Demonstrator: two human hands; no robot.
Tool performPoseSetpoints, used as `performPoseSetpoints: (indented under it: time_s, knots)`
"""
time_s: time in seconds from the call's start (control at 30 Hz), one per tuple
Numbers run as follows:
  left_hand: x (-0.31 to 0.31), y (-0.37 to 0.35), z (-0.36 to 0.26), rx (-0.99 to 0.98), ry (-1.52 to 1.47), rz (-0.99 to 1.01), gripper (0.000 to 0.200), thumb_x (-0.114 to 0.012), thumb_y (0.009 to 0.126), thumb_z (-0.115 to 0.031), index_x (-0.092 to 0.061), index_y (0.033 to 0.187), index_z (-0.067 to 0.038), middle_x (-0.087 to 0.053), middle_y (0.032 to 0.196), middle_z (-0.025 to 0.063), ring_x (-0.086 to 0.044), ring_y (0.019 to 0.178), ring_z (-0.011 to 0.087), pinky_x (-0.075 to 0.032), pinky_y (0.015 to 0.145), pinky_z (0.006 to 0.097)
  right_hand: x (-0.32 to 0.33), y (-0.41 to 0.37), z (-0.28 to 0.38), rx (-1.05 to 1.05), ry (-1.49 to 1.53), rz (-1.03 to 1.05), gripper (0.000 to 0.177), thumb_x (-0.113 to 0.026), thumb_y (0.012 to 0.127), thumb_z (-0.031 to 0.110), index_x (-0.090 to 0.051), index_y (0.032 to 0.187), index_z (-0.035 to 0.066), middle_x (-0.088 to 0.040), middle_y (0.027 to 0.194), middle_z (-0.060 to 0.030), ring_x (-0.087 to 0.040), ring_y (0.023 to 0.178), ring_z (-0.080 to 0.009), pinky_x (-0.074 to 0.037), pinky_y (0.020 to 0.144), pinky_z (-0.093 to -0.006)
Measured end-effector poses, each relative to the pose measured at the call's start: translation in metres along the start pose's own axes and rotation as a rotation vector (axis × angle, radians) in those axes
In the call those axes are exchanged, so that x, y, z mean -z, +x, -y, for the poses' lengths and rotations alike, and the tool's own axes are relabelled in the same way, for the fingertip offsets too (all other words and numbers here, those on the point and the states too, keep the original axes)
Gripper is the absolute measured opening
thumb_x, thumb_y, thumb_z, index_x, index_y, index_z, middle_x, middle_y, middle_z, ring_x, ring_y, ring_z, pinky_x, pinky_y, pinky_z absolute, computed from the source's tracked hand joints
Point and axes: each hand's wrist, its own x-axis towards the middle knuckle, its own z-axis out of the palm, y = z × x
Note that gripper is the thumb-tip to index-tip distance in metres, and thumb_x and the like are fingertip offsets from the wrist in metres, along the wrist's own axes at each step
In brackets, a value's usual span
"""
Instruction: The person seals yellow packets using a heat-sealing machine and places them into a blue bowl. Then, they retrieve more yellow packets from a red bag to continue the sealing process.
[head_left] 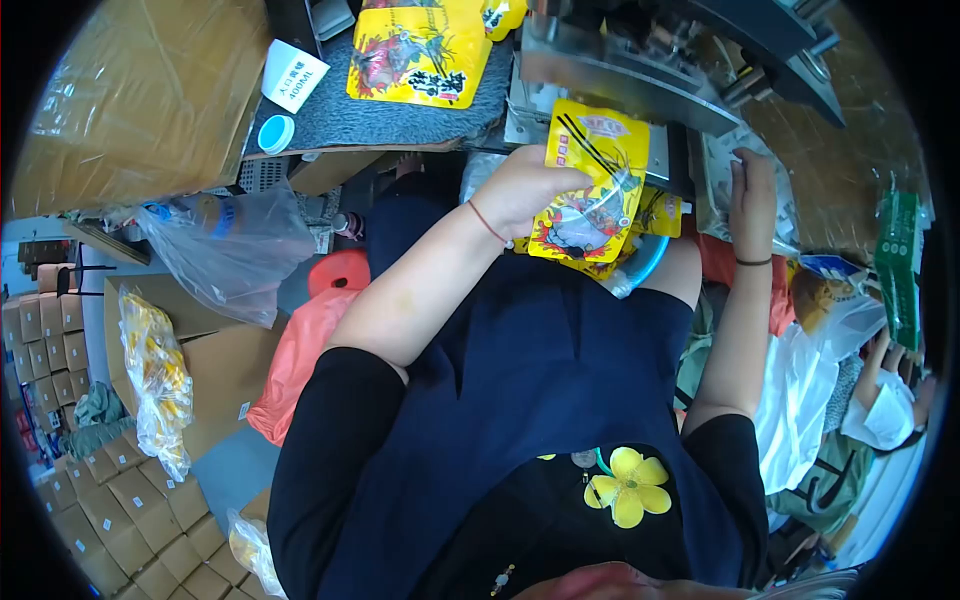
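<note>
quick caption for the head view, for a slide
Left hand holds a yellow pouch just below a metal machine; right hand open beside it.

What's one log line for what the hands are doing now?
left hand: gripping yellow pouch | right hand: open, raised beside metal machine | grey mat: another pouch

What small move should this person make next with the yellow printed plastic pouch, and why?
Probably lift the yellow printed plastic pouch up to the grey metal machine just above it: the left hand grips it there, and the right hand is open alongside.
</note>
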Motion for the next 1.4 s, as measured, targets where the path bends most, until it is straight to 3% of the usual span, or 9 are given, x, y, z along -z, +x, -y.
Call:
performPoseSetpoints:
  time_s: [0.1, 0.2, 0.3, 0.43, 0.57, 0.67, 0.83, 1.07, 1.4]
  knots:
    - [0.001, 0.004, 0.001, 0.027, 0.067, -0.012, 0.032, -0.067, 0.093, -0.004, -0.06, 0.122, 0.007, -0.069, 0.117, 0.0147, -0.07, 0.1, 0.02, -0.055, 0.092, 0.034, -0.007, -0.009, -0.001, -0.139, 0.001, -0.1, 0.023, -0.058, 0.1, 0.014, -0.063, 0.118, 0.002, -0.063, 0.106, -0.0195, -0.06, 0.097, -0.0389, -0.048, 0.087, -0.0422]
    - [0.023, 0.007, -0.007, -0.412, 0.869, -0.462, 0.039, -0.07, 0.095, -0.019, -0.05, 0.121, 0.001, -0.064, 0.111, 0.0115, -0.064, 0.098, 0.0172, -0.054, 0.087, 0.0334, -0.004, -0.013, -0.011, -0.186, -0.021, -0.053, 0.028, -0.053, 0.103, 0.016, -0.061, 0.127, 0.002, -0.062, 0.106, -0.0182, -0.063, 0.101, -0.0361, -0.05, 0.088, -0.0406]
    - [0.07, -0.002, -0.079, -1.212, 1.507, -0.784, 0.051, -0.065, 0.095, -0.026, -0.046, 0.132, 0.002, -0.057, 0.123, 0.0286, -0.054, 0.119, 0.0447, -0.043, 0.104, 0.0472, 0.008, -0.003, -0.002, -0.13, 0.119, -0.065, 0.031, -0.05, 0.105, 0.014, -0.059, 0.13, -0.001, -0.062, 0.105, -0.017, -0.065, 0.097, -0.0267, -0.052, 0.082, -0.0362]
    - [0.104, -0.043, -0.077, -0.707, 2.182, -0.481, 0.07, -0.068, 0.09, -0.045, -0.046, 0.145, -0.007, -0.045, 0.147, 0.027, -0.044, 0.135, 0.0441, -0.036, 0.111, 0.0523, 0.03, -0.008, 0.012, -0.3, 0.261, 0.07, 0.025, -0.053, 0.104, 0.015, -0.06, 0.122, -0.001, -0.065, 0.1, -0.0174, -0.065, 0.086, -0.019, -0.05, 0.076, -0.0323]
    - [0.092, -0.068, -0.054, -0.757, 1.958, -0.409, 0.041, -0.074, 0.089, -0.018, -0.064, 0.126, -0.006, -0.069, 0.112, 0.0127, -0.065, 0.108, 0.0261, -0.05, 0.095, 0.0403, 0.041, -0.012, 0.049, -0.266, 0.157, 0.121, 0.023, -0.054, 0.104, 0.022, -0.061, 0.109, 0.001, -0.066, 0.096, -0.0164, -0.064, 0.085, -0.0348, -0.05, 0.079, -0.0381]
    - [0.071, -0.074, -0.045, -0.529, 1.017, -0.418, 0.024, -0.071, 0.091, -0.016, -0.072, 0.11, -0.003, -0.074, 0.094, 0.0119, -0.072, 0.089, 0.0236, -0.054, 0.08, 0.0323, 0.027, -0.005, 0.093, -0.177, 0.431, 0.2, 0.018, -0.058, 0.1, 0.017, -0.062, 0.108, 0.001, -0.066, 0.1, -0.017, -0.064, 0.089, -0.0345, -0.051, 0.08, -0.0368]
    - [0.017, -0.066, -0.026, -0.432, 1.158, -0.222, 0.02, -0.077, 0.09, -0.015, -0.073, 0.096, 0.003, -0.068, 0.077, 0.002, -0.061, 0.07, 0.0043, -0.051, 0.062, 0.0235, 0.02, 0.016, 0.135, -0.12, 0.775, 0.2, 0.019, -0.071, 0.091, 0.014, -0.068, 0.103, 0.0, -0.07, 0.101, -0.0125, -0.066, 0.093, -0.0222, -0.05, 0.082, -0.0319]
    - [-0.019, -0.053, 0.022, -0.154, 0.452, 0.017, 0.038, -0.063, 0.102, -0.034, -0.069, 0.116, 0.001, -0.074, 0.103, 0.0048, -0.069, 0.089, 0.0103, -0.055, 0.081, 0.0274, 0.027, 0.031, 0.13, 0.023, 0.683, 0.351, 0.018, -0.063, 0.098, 0.015, -0.068, 0.103, -0.001, -0.069, 0.101, -0.0167, -0.065, 0.092, -0.0293, -0.051, 0.083, -0.037]
    - [-0.008, -0.019, 0.01, 0.017, 0.124, 0.048, 0.032, -0.069, 0.089, 0.001, -0.065, 0.121, 0.004, -0.072, 0.115, 0.0124, -0.071, 0.1, 0.0188, -0.056, 0.091, 0.0335, 0.035, 0.012, 0.01, -0.047, -0.03, 0.477, 0.036, -0.06, 0.084, -0.003, -0.065, 0.119, 0.007, -0.063, 0.117, -0.0198, -0.062, 0.102, -0.0428, -0.052, 0.085, -0.045]
